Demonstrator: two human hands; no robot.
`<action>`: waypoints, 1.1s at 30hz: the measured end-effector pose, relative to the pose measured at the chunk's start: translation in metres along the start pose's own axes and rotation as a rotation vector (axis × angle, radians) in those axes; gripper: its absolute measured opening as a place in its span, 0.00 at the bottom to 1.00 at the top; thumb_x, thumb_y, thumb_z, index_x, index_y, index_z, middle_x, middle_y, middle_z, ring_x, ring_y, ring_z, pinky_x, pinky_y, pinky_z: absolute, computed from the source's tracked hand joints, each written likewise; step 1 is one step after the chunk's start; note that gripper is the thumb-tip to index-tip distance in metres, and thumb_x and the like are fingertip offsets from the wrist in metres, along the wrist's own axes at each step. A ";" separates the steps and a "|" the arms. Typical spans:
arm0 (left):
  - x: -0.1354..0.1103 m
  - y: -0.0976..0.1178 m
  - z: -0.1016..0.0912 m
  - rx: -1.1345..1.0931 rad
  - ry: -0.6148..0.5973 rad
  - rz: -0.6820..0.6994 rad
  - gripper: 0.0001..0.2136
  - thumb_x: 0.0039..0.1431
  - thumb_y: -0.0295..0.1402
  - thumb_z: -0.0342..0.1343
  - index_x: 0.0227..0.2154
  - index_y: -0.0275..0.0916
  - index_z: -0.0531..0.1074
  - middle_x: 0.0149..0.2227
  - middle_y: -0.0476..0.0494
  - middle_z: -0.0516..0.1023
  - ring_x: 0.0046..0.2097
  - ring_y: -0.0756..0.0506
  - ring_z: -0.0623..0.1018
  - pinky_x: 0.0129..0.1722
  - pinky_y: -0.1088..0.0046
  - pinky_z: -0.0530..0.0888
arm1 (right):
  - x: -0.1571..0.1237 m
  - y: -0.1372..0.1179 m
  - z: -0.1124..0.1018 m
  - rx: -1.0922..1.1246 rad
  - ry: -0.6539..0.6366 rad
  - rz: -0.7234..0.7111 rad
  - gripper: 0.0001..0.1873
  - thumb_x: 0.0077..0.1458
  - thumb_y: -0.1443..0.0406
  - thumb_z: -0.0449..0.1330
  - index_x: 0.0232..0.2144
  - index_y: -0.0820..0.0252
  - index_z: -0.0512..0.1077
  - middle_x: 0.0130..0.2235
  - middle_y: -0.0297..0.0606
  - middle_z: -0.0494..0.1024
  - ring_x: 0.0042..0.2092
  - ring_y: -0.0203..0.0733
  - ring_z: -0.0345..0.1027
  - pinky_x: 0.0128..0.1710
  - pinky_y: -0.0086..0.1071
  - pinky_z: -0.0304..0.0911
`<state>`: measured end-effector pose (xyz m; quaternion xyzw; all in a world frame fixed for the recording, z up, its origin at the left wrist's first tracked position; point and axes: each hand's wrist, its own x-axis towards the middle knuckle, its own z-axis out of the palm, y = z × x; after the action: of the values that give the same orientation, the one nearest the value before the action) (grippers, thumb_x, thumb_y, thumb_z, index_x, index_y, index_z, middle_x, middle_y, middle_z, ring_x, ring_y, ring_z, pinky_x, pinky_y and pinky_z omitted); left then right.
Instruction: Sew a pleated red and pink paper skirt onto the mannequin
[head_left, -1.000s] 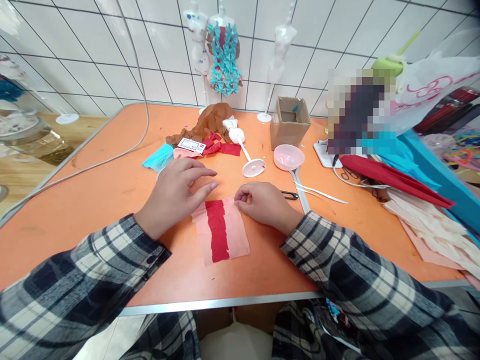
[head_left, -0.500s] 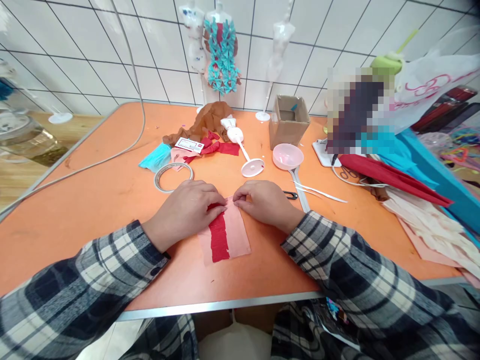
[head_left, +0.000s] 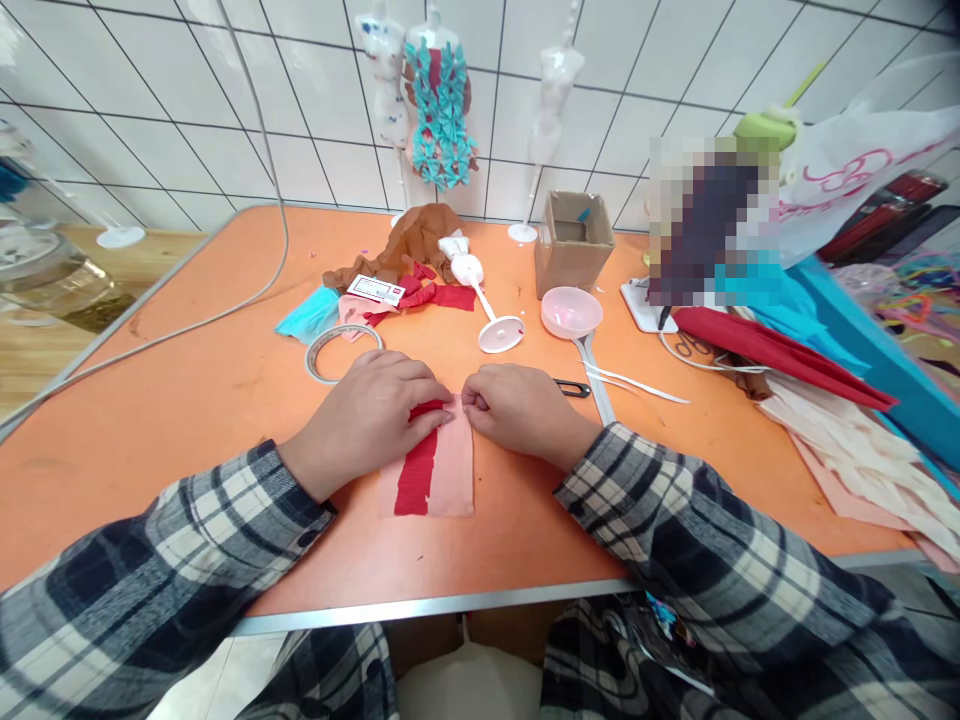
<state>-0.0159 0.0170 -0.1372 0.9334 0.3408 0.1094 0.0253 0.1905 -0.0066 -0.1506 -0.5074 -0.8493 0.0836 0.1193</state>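
A pink crepe paper sheet [head_left: 450, 478] with a red crepe strip [head_left: 415, 472] on it lies on the orange table [head_left: 187, 400] in front of me. My left hand [head_left: 373, 415] rests on the sheet's top left part, fingers bent and pressing down on the red strip's upper end. My right hand [head_left: 517, 408] is closed in a pinch on the sheet's top right corner. Both hands nearly touch at the top edge.
A tape roll [head_left: 334, 351] lies just beyond my left hand. Further back are paper scraps [head_left: 420, 270], a fallen white mannequin stand [head_left: 487, 310], a pink bowl [head_left: 571, 312], a cardboard box [head_left: 574, 245], black scissors [head_left: 571, 388] and standing mannequins [head_left: 439, 100]. Stacked papers [head_left: 847, 420] fill the right side.
My left hand came down from hovering onto the sheet and now presses the red strip. The sheet's left side has gone under it, and the paper sits straighter.
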 end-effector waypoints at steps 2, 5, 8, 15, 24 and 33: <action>0.001 0.001 0.001 -0.002 -0.013 0.008 0.12 0.64 0.38 0.53 0.34 0.41 0.80 0.35 0.43 0.81 0.39 0.40 0.77 0.43 0.61 0.65 | -0.001 0.000 -0.002 0.046 0.006 0.011 0.07 0.58 0.66 0.57 0.33 0.57 0.76 0.35 0.36 0.79 0.35 0.39 0.69 0.30 0.32 0.50; 0.001 0.000 0.003 -0.013 -0.030 0.011 0.11 0.64 0.36 0.53 0.34 0.41 0.80 0.34 0.44 0.81 0.39 0.41 0.77 0.44 0.59 0.65 | -0.002 0.003 -0.008 0.152 0.018 0.057 0.07 0.58 0.65 0.58 0.36 0.56 0.77 0.35 0.34 0.79 0.36 0.38 0.69 0.31 0.31 0.52; 0.000 -0.002 0.004 -0.004 -0.029 0.010 0.11 0.64 0.36 0.53 0.35 0.41 0.80 0.35 0.46 0.82 0.40 0.41 0.77 0.50 0.57 0.64 | -0.002 0.007 -0.012 0.235 0.069 0.069 0.08 0.58 0.67 0.60 0.37 0.56 0.79 0.35 0.33 0.79 0.37 0.37 0.69 0.33 0.30 0.53; -0.001 0.000 0.004 -0.010 -0.035 0.000 0.11 0.65 0.35 0.52 0.35 0.42 0.80 0.36 0.48 0.82 0.41 0.42 0.77 0.56 0.54 0.61 | 0.001 0.007 -0.003 0.173 0.041 -0.037 0.09 0.60 0.61 0.61 0.40 0.51 0.81 0.37 0.33 0.79 0.39 0.37 0.70 0.33 0.30 0.52; 0.001 0.000 0.005 -0.014 -0.034 -0.012 0.12 0.64 0.34 0.51 0.36 0.42 0.80 0.36 0.46 0.82 0.41 0.41 0.77 0.52 0.56 0.64 | 0.005 0.009 0.001 0.204 -0.002 0.042 0.07 0.58 0.63 0.62 0.35 0.53 0.82 0.34 0.32 0.78 0.37 0.36 0.69 0.32 0.30 0.52; 0.002 0.000 0.007 -0.018 -0.050 -0.042 0.11 0.63 0.35 0.51 0.35 0.42 0.80 0.36 0.47 0.82 0.42 0.41 0.78 0.57 0.53 0.61 | 0.008 0.005 0.004 0.297 -0.026 0.166 0.07 0.52 0.64 0.61 0.30 0.54 0.80 0.31 0.30 0.79 0.32 0.34 0.68 0.29 0.28 0.53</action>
<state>-0.0131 0.0180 -0.1437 0.9283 0.3583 0.0884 0.0448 0.1903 0.0024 -0.1550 -0.5516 -0.7843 0.2242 0.1744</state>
